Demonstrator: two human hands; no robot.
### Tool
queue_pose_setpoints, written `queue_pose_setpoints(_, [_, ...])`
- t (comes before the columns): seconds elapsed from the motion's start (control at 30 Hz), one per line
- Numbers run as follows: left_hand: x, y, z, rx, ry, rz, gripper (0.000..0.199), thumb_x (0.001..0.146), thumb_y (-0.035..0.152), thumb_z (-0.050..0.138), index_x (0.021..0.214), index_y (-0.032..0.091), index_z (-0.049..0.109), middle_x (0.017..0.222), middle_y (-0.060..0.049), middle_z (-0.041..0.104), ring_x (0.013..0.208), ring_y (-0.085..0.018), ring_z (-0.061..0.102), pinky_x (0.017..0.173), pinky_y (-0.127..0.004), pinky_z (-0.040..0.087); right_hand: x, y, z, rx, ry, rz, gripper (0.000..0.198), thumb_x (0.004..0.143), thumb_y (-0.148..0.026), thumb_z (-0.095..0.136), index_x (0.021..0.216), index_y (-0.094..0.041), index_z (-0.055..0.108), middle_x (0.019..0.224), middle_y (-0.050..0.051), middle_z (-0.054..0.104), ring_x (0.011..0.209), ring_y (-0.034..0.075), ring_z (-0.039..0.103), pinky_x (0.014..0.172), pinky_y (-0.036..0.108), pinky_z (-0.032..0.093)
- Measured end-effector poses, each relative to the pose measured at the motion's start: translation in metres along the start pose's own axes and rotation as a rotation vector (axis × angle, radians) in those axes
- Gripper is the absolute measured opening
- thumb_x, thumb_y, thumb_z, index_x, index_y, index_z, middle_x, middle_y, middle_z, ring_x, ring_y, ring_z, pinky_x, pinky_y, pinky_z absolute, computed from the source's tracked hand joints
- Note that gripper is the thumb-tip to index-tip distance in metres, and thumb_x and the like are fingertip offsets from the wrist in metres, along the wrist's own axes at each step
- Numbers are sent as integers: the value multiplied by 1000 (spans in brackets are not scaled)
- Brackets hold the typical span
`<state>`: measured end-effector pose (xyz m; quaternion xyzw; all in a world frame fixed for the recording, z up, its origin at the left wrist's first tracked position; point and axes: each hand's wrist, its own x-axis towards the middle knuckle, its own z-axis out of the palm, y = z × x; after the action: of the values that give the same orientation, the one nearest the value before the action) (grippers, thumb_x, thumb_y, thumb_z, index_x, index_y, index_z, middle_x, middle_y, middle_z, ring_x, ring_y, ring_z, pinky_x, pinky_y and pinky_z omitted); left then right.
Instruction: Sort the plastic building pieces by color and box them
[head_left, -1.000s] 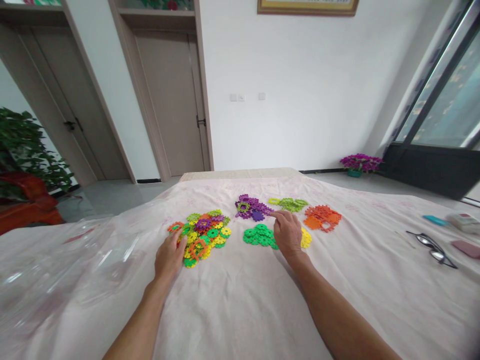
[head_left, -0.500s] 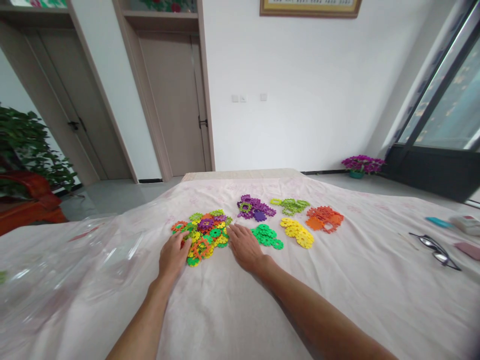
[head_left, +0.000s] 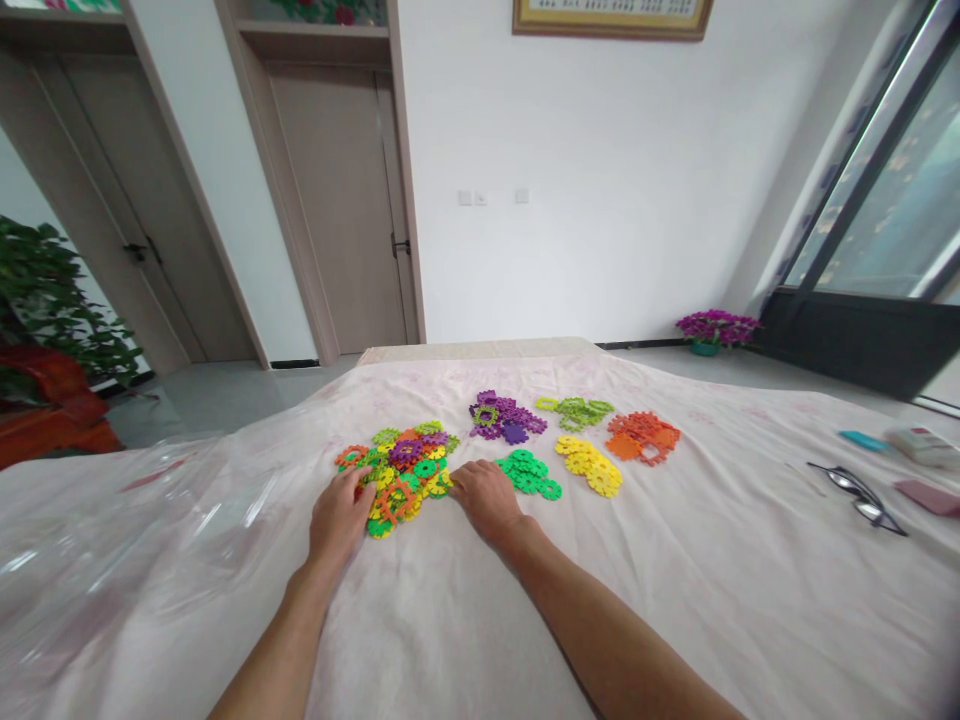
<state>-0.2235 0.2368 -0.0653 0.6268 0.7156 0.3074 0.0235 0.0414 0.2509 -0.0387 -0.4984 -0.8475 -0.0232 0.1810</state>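
A mixed pile of plastic snowflake building pieces (head_left: 405, 477), in orange, yellow, green and purple, lies on the cloth in front of me. My left hand (head_left: 341, 510) rests against the pile's left edge, thumb and fingers a little apart, fingertips touching pieces. At the right edge, my right hand (head_left: 486, 495) has its fingers drawn together on the rim of a yellow snowflake piece (head_left: 439, 483). Just beyond that hand is a heap of green pieces (head_left: 531, 472). Farther off are heaps of purple pieces (head_left: 510, 415), yellow pieces (head_left: 590, 464), light green pieces (head_left: 583, 412) and orange pieces (head_left: 645, 438).
Clear plastic packaging (head_left: 165, 540) covers the left of the pale cloth (head_left: 450, 620). To the right lie glasses (head_left: 857, 495), a blue item (head_left: 862, 441), a whitish box (head_left: 924, 446) and a dark pink item (head_left: 928, 497). A red wooden chair (head_left: 56, 405) stands at the left.
My right hand's fingers have gone from stretched out beside the pile to closed on a yellow piece. My left hand stays at the pile's left edge. The view has shifted slightly.
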Motion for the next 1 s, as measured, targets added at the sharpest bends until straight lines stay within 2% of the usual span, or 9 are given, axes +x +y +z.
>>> queue_pose_setpoints(0.2, [0, 2, -1, -9, -15, -15, 44, 93, 39, 43, 126, 21, 64, 138, -10, 59, 129, -24, 53, 109, -36, 40, -2, 7, -2, 122, 45, -25, 24, 100, -35, 53, 95, -23, 73, 93, 2, 74, 90, 17, 63, 80, 26, 35])
queue_pose_setpoints(0.33, [0, 3, -2, -11, -20, -24, 43, 92, 38, 43, 126, 21, 64, 138, -9, 59, 128, -23, 54, 109, -36, 40, -3, 16, -3, 159, 141, 75, 25, 101, -33, 51, 94, -22, 73, 92, 2, 74, 88, 16, 64, 79, 26, 36])
queue_pose_setpoints(0.5, [0, 0, -1, 2, -13, -2, 43, 93, 40, 42, 125, 21, 64, 135, -10, 61, 126, -24, 56, 108, -37, 41, -6, 25, -7, 163, 217, 157, 15, 95, -30, 60, 90, -21, 72, 91, 1, 73, 87, 17, 64, 79, 26, 38])
queue_pose_setpoints(0.63, [0, 0, 0, 6, -8, 2, 44, 93, 40, 42, 126, 21, 64, 136, -9, 60, 127, -23, 56, 108, -35, 41, -9, 21, -8, 168, 155, 59, 15, 94, -32, 61, 93, -22, 73, 91, 2, 73, 89, 16, 64, 80, 26, 40])
queue_pose_setpoints(0.77, [0, 1, -1, 9, -7, -6, 44, 92, 39, 43, 126, 21, 64, 137, -9, 60, 125, -23, 57, 107, -35, 42, -9, 19, -5, 227, 111, -45, 24, 97, -39, 57, 91, -24, 74, 89, 1, 74, 87, 15, 65, 82, 25, 41])
queue_pose_setpoints(0.83, [0, 1, -1, 6, -7, -4, 44, 92, 39, 43, 126, 21, 64, 136, -9, 60, 125, -23, 57, 106, -35, 43, -7, 24, -4, 254, 186, 12, 27, 99, -38, 53, 91, -24, 75, 91, 2, 75, 88, 16, 65, 84, 26, 42])
queue_pose_setpoints(1.0, [0, 0, -1, -1, -18, -1, 44, 93, 39, 42, 127, 20, 64, 137, -10, 59, 125, -24, 56, 106, -36, 42, -4, 57, -10, 283, 470, 297, 28, 99, -33, 48, 102, -22, 73, 104, 5, 74, 97, 20, 64, 90, 30, 42])
